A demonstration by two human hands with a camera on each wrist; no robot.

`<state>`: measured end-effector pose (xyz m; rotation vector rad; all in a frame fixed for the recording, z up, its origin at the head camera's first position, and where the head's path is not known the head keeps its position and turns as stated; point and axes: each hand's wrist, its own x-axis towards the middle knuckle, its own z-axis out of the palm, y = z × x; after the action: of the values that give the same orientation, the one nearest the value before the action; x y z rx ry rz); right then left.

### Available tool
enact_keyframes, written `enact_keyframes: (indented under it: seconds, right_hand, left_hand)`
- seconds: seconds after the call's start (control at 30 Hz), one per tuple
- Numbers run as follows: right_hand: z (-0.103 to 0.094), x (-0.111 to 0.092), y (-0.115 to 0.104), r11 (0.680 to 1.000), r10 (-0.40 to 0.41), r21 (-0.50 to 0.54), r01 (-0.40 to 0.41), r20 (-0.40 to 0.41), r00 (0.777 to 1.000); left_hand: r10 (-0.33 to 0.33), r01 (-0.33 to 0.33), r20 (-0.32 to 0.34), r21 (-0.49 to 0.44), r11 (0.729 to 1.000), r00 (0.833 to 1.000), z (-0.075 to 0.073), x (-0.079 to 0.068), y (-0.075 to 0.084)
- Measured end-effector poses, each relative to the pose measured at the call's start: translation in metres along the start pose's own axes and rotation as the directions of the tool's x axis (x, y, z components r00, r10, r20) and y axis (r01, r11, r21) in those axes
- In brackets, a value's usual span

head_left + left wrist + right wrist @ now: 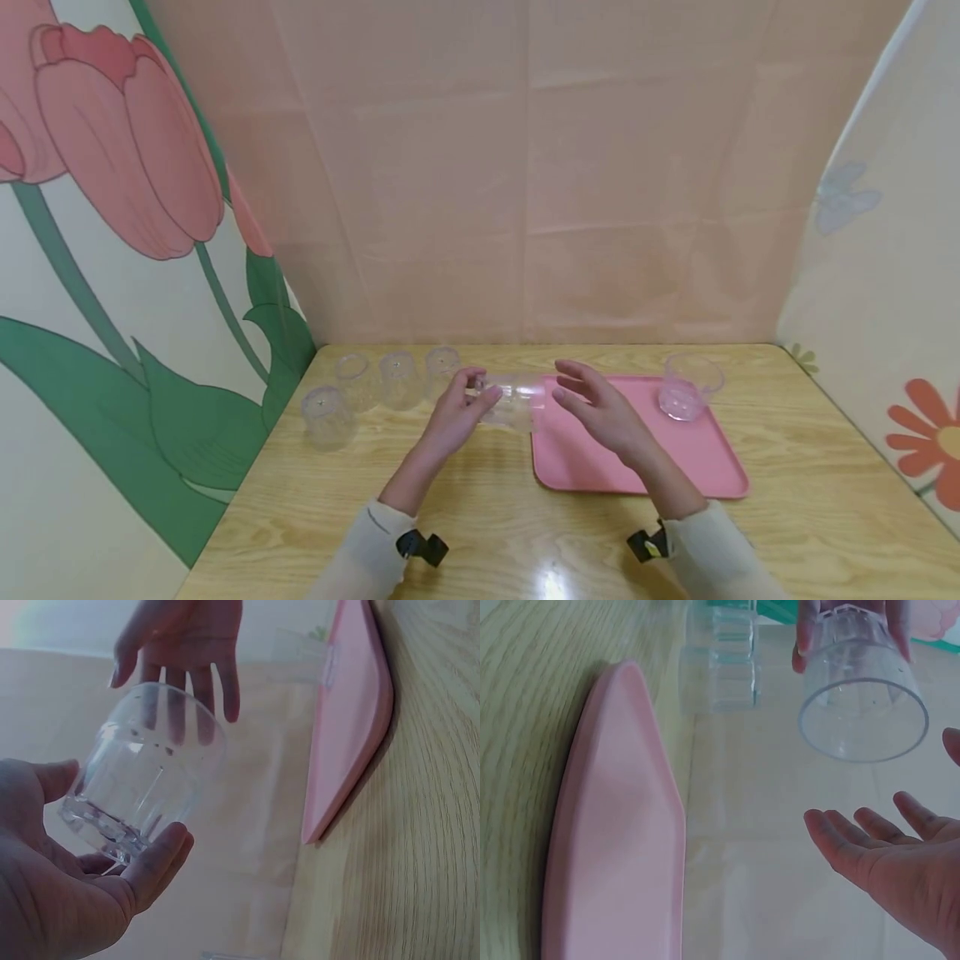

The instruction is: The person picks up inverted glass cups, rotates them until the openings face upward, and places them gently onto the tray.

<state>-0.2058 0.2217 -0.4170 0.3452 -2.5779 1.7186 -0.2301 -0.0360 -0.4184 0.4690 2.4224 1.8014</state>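
A clear plastic cup point(512, 400) lies sideways in the air near the left edge of the pink tray point(600, 467). My left hand point(458, 410) grips it round its base, thumb on one side and fingers on the other, as the left wrist view shows. The cup's wide mouth point(864, 720) points toward my right hand point(600, 410). That hand is apart from the cup, fingers spread and slightly bent, holding nothing. Another clear cup point(682, 400) stands upright on the tray's far right part.
Several clear cups stand at the table's back left, among them a nearer one point(328, 418) and one farther back point(401, 379); some are upside down. A pink cloth wall point(525, 208) rises behind the wooden table point(480, 517), with printed flower panels at both sides.
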Motion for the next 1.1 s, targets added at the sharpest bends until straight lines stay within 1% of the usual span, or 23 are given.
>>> enact_keyframes:
  seconds: [0.17, 0.37, 0.7, 0.9, 1.1]
  right_hand:
    - [0.004, 0.0, 0.0, 0.999, 0.006, 0.041, -0.007, 0.014, 1.0]
    - [0.007, -0.002, -0.005, 0.998, 0.015, 0.06, -0.016, 0.025, 1.0]
    - [0.011, 0.0, -0.008, 0.997, 0.016, 0.08, -0.018, 0.026, 1.0]
    - [0.013, 0.0, -0.009, 0.993, 0.022, 0.113, -0.024, 0.021, 1.0]
    - [0.015, 0.0, -0.01, 0.989, 0.017, 0.145, -0.02, 0.019, 1.0]
  left_hand:
    - [0.012, -0.012, 0.01, -0.019, 1.0, 1.0, 0.003, 0.0, 0.003]
    - [0.014, -0.014, 0.019, -0.035, 0.999, 1.0, 0.007, -0.001, 0.004]
    - [0.018, -0.02, -0.02, -0.065, 0.998, 1.0, 0.012, 0.001, 0.007]
    - [0.025, -0.027, -0.028, -0.078, 0.997, 0.999, 0.015, 0.001, 0.007]
    - [0.025, -0.028, -0.029, -0.118, 0.993, 0.999, 0.018, 0.003, 0.007]
